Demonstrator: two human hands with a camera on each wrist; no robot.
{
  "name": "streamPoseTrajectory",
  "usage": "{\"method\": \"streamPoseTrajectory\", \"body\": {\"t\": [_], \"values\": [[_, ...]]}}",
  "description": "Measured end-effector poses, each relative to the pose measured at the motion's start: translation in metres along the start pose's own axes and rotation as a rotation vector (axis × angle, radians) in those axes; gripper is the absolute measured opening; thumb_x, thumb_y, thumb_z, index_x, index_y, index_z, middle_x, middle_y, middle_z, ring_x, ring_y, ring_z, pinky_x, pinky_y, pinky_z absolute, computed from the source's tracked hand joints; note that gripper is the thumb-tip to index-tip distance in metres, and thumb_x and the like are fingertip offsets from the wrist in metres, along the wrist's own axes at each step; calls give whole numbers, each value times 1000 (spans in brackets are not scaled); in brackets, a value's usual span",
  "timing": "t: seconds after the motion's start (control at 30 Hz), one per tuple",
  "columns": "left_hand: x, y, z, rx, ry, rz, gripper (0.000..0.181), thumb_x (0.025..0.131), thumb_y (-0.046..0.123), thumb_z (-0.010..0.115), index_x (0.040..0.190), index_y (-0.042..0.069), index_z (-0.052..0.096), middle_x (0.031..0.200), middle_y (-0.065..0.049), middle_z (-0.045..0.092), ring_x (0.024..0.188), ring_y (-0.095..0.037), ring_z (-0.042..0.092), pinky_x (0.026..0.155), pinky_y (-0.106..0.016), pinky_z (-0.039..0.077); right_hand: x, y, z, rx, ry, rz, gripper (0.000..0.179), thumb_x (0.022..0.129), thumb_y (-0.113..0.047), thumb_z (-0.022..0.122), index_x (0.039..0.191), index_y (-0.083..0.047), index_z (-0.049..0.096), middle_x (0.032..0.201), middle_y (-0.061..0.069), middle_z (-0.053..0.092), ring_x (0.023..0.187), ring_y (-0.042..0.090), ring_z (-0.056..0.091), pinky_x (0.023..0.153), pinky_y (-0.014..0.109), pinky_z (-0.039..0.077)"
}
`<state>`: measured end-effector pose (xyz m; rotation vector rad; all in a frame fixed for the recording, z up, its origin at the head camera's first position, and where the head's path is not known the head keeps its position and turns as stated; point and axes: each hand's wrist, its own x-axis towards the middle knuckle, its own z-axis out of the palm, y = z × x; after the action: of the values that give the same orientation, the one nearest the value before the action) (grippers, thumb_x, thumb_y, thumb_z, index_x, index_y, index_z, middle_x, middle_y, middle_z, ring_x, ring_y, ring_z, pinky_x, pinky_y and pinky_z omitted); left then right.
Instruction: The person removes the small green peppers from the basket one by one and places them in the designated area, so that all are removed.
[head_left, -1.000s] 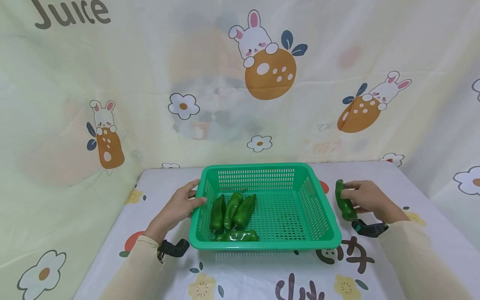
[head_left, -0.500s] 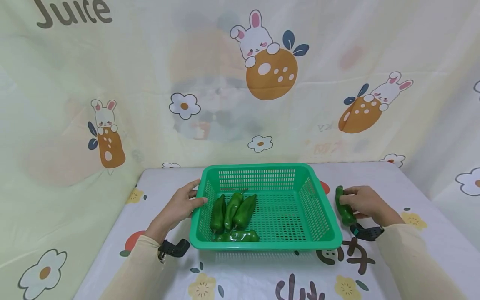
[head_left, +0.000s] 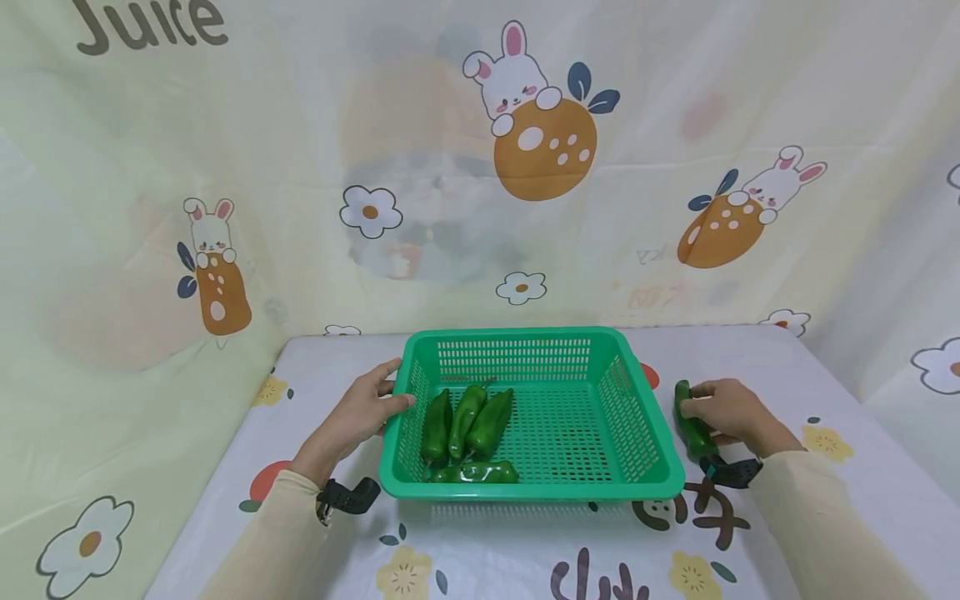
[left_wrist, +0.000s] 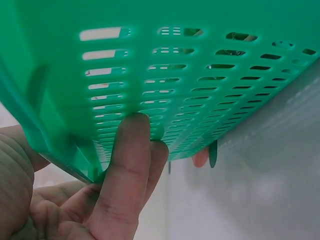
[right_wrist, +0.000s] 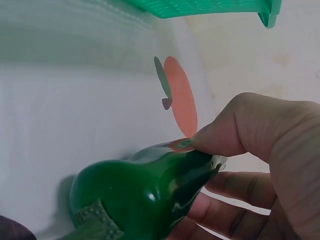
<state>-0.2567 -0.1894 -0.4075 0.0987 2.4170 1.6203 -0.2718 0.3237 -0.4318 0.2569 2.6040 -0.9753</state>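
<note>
A green plastic basket (head_left: 525, 492) with slotted walls stands mid-table. Inside its left half lie several green peppers (head_left: 489, 423). My left hand (head_left: 365, 406) grips the basket's left rim, thumb on top; in the left wrist view its fingers (left_wrist: 131, 155) press the slotted wall from outside, beneath the rim. To the right of the basket, my right hand (head_left: 731, 410) pinches another green pepper (head_left: 692, 425) between thumb and fingers. That pepper (right_wrist: 145, 195) is low over the tablecloth in the right wrist view, its stem end towards the camera.
A white printed tablecloth (head_left: 465, 558) covers the table. Behind it hangs a cream curtain (head_left: 435, 292) with rabbit and flower prints, which also closes off both sides. The basket's right rim (head_left: 651, 400) stands close to the right hand's pepper.
My right hand has moved the pepper down towards the tablecloth and slightly nearer to me. The left hand and the basket stay in place.
</note>
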Motion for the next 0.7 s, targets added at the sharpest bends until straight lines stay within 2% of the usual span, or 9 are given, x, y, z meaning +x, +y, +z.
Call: {"method": "streamPoseTrajectory", "body": {"t": [0.27, 0.5, 0.7], "values": [[0, -1, 0, 2, -2, 0, 75, 95, 12, 62, 156, 13, 18, 140, -23, 49, 91, -26, 69, 67, -39, 60, -1, 0, 1, -12, 1, -1, 67, 90, -28, 60, 136, 16, 38, 109, 29, 56, 86, 30, 59, 67, 39, 59], [0, -1, 0, 9, 1, 1, 75, 95, 12, 62, 156, 13, 18, 140, -24, 48, 91, -26, 69, 67, -39, 60, 1, 5, 2, -31, -2, -4, 76, 91, -37, 62, 139, 16, 34, 113, 32, 54, 87, 33, 60, 69, 42, 60], [1, -1, 0, 4, 1, 4, 75, 95, 12, 62, 156, 14, 19, 139, -23, 49, 89, -25, 70, 66, -39, 60, -2, 3, 3, -47, 1, -12, 86, 90, -48, 61, 141, 15, 30, 126, 39, 44, 98, 42, 60, 71, 43, 60]]}}
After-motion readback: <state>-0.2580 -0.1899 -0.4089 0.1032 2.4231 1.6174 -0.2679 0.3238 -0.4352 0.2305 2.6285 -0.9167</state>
